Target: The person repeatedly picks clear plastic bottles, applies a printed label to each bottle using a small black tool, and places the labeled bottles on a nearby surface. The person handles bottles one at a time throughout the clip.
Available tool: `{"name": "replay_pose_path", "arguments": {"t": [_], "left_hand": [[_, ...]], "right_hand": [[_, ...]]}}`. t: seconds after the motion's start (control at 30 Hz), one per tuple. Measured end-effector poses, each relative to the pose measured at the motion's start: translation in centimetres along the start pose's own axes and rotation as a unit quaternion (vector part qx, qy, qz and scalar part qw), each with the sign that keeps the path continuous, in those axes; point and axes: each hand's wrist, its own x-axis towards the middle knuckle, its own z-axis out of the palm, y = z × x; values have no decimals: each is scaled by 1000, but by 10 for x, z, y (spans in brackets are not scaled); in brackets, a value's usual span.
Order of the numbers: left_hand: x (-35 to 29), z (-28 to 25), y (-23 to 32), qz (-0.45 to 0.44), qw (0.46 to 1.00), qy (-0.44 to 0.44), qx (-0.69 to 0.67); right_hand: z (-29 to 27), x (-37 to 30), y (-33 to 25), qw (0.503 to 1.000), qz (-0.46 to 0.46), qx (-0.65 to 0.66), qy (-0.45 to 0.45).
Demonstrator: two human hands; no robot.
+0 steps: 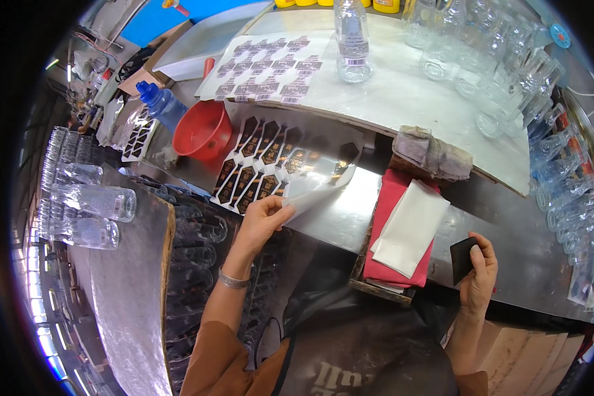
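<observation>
My left hand (265, 218) pinches the near edge of a clear film (320, 190), which curls up from the metal worktop. Next to that film lies a sheet of black and gold decals (251, 168). My right hand (480, 280) grips a flat black squeegee-like piece (462, 260), raised at the right. Between my hands, a folded white cloth (412, 224) rests on a red cloth (378, 254) in a narrow wooden box (381, 290). Beyond the worktop, a clear glass bottle (354, 46) with printing stands upright on a white board.
A red bowl (204, 132) and a blue bottle (162, 105) stand at the left. A rolled grey towel (432, 153) lies beyond the box. Several glass bottles crowd the right; more lie stacked at the left. A printed label sheet (267, 66) is on the white board (393, 99).
</observation>
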Motion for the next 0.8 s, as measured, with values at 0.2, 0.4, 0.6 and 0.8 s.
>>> {"name": "replay_pose_path", "arguments": {"t": [0.2,0.4,0.6,0.8], "left_hand": [[-3,-3,-2,9,999,-36,-31],[-7,3,0,48,998,-47,13],[-7,11,-13,110,988,-19,104],[-10,19,-11,112,986,-6,122]], "right_hand": [[11,0,-1,1000,-5,-11,-9],[24,-2,-3,999,-5,-34,7],[22,-4,-3,999,0,-39,15],[9,-6,1,1000,4,-22,-13]]}}
